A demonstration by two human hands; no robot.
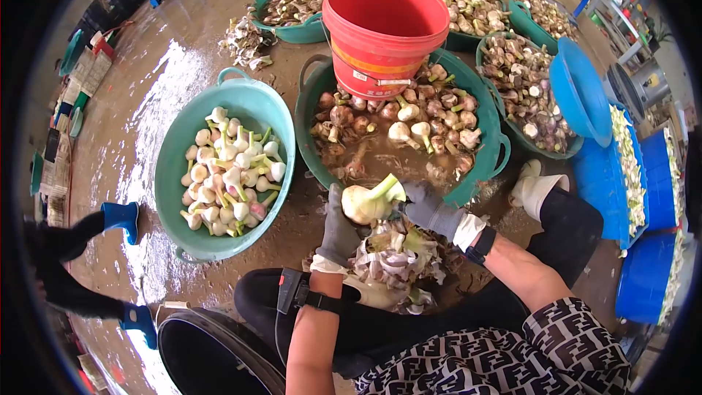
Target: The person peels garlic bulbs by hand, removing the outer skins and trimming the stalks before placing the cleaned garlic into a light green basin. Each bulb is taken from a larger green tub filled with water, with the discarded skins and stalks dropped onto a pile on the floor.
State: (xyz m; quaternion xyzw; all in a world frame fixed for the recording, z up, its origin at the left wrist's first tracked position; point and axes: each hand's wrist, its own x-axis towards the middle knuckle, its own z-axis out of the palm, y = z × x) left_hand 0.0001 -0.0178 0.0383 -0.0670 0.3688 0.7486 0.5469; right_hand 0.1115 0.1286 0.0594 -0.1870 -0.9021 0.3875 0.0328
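Observation:
A pale garlic bulb [360, 205] with a thick green stem is held up over my lap. My left hand [338, 232], in a grey glove, grips it from the left, thumb along its side. Against the stem end on the right, my right hand [433, 212], also gloved, is closed with curled fingers; what lies inside them is hidden. Below both hands is a heap of papery peelings [398, 256]. Just beyond, a green tub [491, 179] holds unpeeled bulbs in muddy water. A second green tub [168, 175] at the left contains clean white bulbs with trimmed stems.
A red bucket [384, 51] stands in the middle tub. More tubs of garlic [523, 91] lie behind it. Blue crates [647, 274] and a blue basin [578, 95] are on the right. A black bucket [212, 355] is at lower left, near another person's blue boots [121, 219] on wet floor.

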